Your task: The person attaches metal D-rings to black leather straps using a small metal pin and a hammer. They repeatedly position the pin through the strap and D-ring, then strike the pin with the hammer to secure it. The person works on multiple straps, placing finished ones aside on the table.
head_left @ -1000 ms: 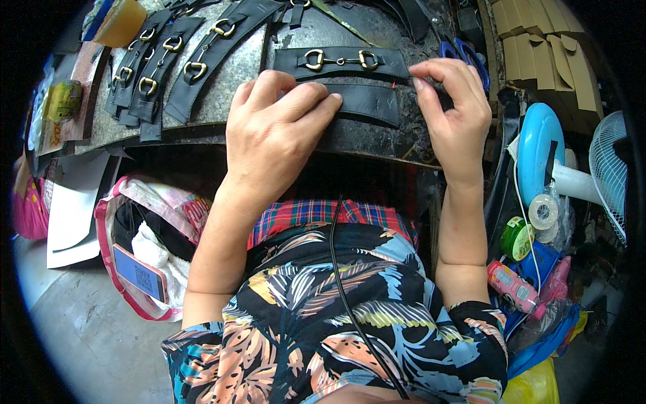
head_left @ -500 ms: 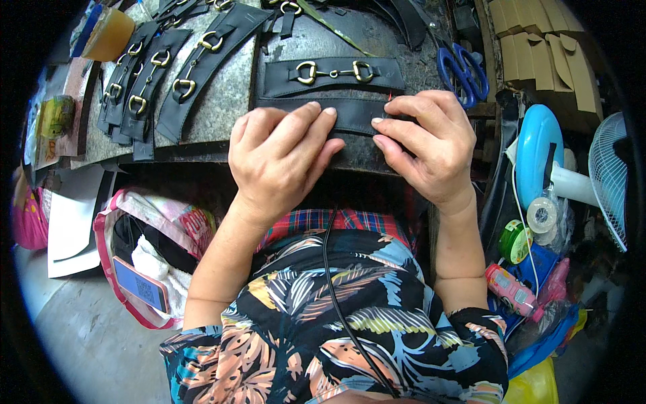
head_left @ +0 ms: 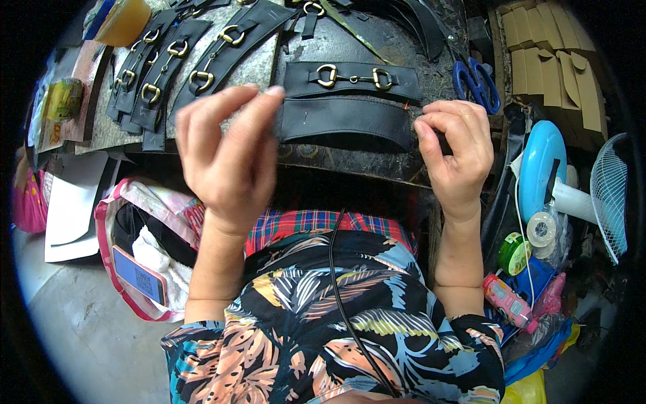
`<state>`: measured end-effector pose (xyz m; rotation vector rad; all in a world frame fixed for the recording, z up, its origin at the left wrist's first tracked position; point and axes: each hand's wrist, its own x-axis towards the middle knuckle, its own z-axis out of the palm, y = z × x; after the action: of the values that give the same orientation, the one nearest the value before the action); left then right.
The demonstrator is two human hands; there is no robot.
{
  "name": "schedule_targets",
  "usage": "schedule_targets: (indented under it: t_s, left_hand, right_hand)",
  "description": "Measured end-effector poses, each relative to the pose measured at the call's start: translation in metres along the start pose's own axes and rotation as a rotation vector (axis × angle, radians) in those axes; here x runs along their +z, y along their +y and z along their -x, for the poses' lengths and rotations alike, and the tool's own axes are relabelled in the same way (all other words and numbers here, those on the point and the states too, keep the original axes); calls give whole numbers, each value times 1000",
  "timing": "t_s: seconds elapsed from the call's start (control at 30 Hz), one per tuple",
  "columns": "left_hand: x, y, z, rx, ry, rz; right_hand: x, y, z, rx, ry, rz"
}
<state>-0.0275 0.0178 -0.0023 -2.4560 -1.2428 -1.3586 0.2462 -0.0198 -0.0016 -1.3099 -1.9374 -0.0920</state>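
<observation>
A plain curved black leather strip (head_left: 343, 122) lies near the bench's front edge. Just beyond it sits a black leather piece with a brass horsebit buckle (head_left: 354, 78). My left hand (head_left: 227, 151) is raised left of the plain strip, blurred by motion; its index finger points up and the thumb is smeared. Beside the strip's right end is my right hand (head_left: 461, 151), fingers curled and thumb tip against the index finger. Anything in that pinch is too small to see. A tiny red thing (head_left: 406, 106) shows at the strip's upper right corner.
More buckled leather pieces (head_left: 214, 60) lie on the bench's left part. Blue-handled scissors (head_left: 476, 87) rest at the right, below cardboard boxes (head_left: 552, 57). A fan (head_left: 609, 195) and tape rolls (head_left: 540, 230) stand lower right. A bag with a phone (head_left: 139, 275) is lower left.
Both hands have come off the plain strip, the left moving left and the right moving right. More of the strip's surface now shows. The whole view has shifted slightly.
</observation>
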Motion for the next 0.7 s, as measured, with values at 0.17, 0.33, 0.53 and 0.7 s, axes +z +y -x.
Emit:
schedule_targets:
  t_s: [0.17,0.33,0.53,0.7]
  left_hand:
    - [-6,-10,-1,-58,-100,-116]
    - [1,5,3,-39,-224,-110]
    - [8,1,-4,29,-191,-42]
    - [21,-1,-3,65,-102,-20]
  right_hand:
    - [-1,-3,0,27,-66,58]
    - [-3,-10,-3,13,-128,92]
    - [-11,-5,-15,72,-113,-11]
    - [-15,33,-57,111,13,122]
